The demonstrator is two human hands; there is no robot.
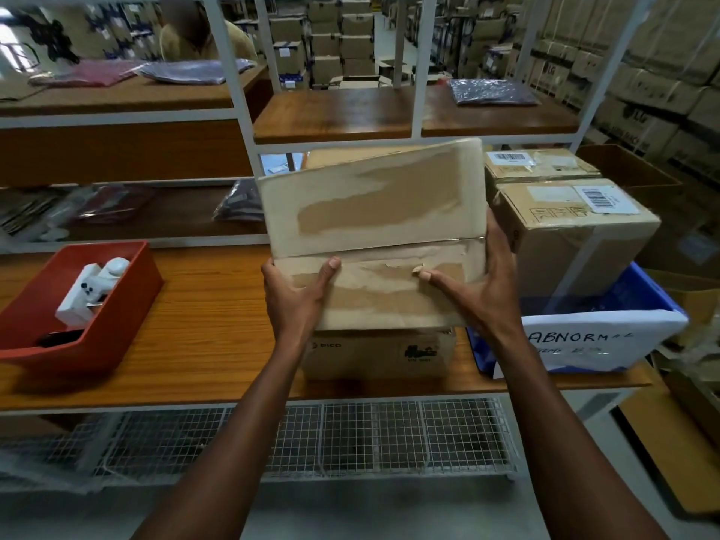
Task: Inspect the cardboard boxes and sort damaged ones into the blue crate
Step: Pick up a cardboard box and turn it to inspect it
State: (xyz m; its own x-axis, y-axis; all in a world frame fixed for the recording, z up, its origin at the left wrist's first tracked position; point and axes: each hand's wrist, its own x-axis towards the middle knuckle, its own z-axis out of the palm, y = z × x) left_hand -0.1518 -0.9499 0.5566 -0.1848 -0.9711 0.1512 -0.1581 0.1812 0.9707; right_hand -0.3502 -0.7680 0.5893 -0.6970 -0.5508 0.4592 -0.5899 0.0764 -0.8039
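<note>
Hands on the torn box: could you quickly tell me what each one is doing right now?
Left hand: grips the torn cardboard box at its left edge.
Right hand: grips the same box at its right edge.

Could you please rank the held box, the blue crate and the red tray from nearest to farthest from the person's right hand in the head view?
1. Held box: gripped by the right hand itself.
2. Blue crate: just to its right.
3. Red tray: far left on the table.

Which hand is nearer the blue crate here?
Right. The right hand grips the held box just left of the blue crate; the left hand grips its far side.
</note>
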